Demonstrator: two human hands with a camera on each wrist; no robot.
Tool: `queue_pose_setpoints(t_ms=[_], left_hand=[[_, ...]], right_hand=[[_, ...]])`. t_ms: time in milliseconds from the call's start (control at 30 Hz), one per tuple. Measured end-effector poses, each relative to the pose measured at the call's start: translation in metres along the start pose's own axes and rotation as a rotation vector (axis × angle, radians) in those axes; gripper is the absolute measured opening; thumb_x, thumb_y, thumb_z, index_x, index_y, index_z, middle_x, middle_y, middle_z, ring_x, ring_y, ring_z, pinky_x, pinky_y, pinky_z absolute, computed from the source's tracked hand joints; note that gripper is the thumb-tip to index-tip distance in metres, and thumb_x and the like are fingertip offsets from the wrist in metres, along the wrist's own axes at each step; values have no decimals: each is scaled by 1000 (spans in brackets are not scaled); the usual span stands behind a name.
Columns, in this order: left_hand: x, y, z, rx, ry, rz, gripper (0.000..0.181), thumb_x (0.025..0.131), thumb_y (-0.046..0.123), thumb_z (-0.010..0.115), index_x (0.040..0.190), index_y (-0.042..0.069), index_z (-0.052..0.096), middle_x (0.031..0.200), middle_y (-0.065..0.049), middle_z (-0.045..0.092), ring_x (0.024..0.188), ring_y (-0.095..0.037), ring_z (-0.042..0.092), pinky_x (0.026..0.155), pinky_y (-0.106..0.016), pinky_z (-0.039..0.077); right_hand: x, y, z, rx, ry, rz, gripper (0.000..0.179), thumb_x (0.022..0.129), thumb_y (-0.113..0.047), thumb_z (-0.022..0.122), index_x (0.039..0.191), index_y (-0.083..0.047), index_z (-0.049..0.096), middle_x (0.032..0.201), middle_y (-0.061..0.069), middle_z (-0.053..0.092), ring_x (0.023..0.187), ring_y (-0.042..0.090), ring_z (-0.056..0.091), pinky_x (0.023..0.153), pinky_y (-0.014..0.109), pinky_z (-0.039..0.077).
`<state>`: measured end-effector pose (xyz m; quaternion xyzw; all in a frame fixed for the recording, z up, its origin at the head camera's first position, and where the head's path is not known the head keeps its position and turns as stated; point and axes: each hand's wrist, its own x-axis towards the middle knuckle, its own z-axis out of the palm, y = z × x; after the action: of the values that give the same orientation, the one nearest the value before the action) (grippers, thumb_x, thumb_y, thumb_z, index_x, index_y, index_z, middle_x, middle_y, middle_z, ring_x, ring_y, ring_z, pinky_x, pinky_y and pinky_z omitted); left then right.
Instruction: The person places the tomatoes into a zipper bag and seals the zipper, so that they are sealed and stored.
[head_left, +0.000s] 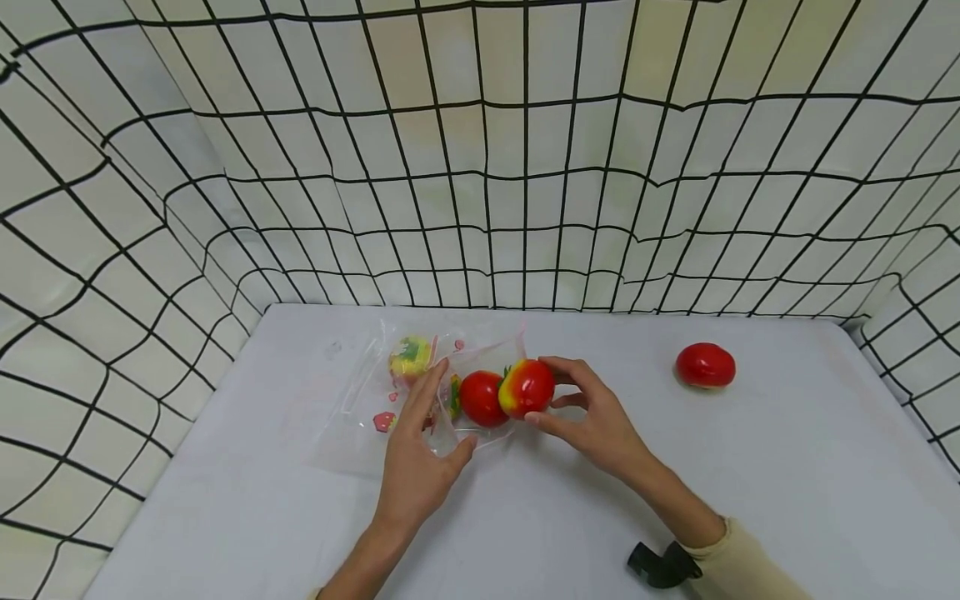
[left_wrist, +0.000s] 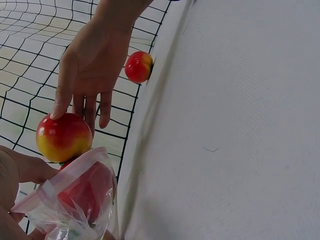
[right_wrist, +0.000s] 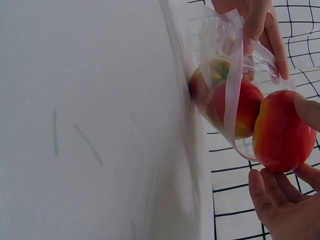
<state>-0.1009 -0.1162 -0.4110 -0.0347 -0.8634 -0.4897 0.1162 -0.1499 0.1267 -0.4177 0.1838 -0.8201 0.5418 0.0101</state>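
My right hand (head_left: 592,417) holds a red and yellow tomato (head_left: 527,389) between thumb and fingers, right at the mouth of a clear zip bag (right_wrist: 232,95). With thumb and fingers spread along its sides, my left hand (head_left: 420,458) grips the bag near its pink-edged opening. Inside the bag lies another red tomato (head_left: 482,398), pressed close to the held one; a yellow-green patched one (right_wrist: 218,70) shows deeper in. The left fingers partly cover the bag in the head view.
Another red tomato (head_left: 706,365) lies alone at the right of the white table (head_left: 787,467). A printed clear bag (head_left: 360,400) with a yellow-green item (head_left: 410,358) lies at the left. Black netting (head_left: 525,175) borders the back and sides. A black piece (head_left: 663,567) sits by the right sleeve.
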Motion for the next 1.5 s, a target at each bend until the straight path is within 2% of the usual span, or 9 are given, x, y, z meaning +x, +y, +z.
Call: queue_pose_setpoints(t_ms=[333, 467, 700, 833, 967, 1100, 1500], left_hand=[[-1, 0, -1, -2, 3, 12, 100, 78, 7, 89, 160, 38, 39, 167, 7, 40, 152, -20, 42, 106, -48, 57], [0, 0, 0, 8, 4, 13, 101, 79, 7, 89, 160, 38, 38, 167, 7, 40, 152, -21, 42, 106, -49, 57], [-1, 1, 0, 7, 2, 13, 101, 79, 7, 89, 159, 41, 38, 166, 7, 40, 152, -21, 43, 107, -49, 57], [-1, 0, -1, -4, 4, 23, 101, 79, 7, 89, 159, 41, 38, 166, 7, 41, 152, -21, 42, 107, -50, 56], [-1, 0, -1, 8, 11, 33, 102, 78, 7, 89, 160, 39, 37, 166, 7, 41, 152, -21, 43, 106, -49, 57], [-1, 0, -1, 24, 15, 35, 104, 77, 8, 90, 160, 42, 36, 166, 6, 41, 152, -22, 43, 105, -49, 58], [0, 0, 0, -23, 7, 37, 104, 78, 4, 88, 159, 44, 37, 166, 5, 40, 156, -23, 37, 105, -52, 56]], right_hand=[[2, -1, 8, -7, 13, 18, 75, 83, -25, 88, 147, -16, 50, 146, 4, 60, 128, 24, 59, 97, 50, 61], [3, -1, 12, -18, 11, 3, 74, 83, -25, 89, 147, -19, 52, 143, 3, 60, 126, 24, 60, 96, 51, 61], [4, -2, 19, -71, 48, -3, 73, 81, -26, 90, 146, -21, 56, 131, 5, 60, 119, 21, 61, 90, 41, 63], [5, -1, 24, -92, 69, -17, 73, 81, -24, 90, 145, -18, 55, 132, 6, 60, 117, 21, 62, 89, 37, 63], [7, -3, 28, -111, 112, -15, 73, 80, -21, 90, 144, -18, 55, 134, 7, 61, 115, 22, 64, 88, 39, 63], [8, -5, 30, -115, 134, -8, 71, 80, -21, 90, 143, -19, 56, 134, 7, 62, 114, 23, 65, 87, 42, 63], [10, -3, 37, -117, 116, -26, 62, 85, -22, 87, 142, -20, 63, 122, 7, 63, 111, 23, 67, 85, 43, 64]])
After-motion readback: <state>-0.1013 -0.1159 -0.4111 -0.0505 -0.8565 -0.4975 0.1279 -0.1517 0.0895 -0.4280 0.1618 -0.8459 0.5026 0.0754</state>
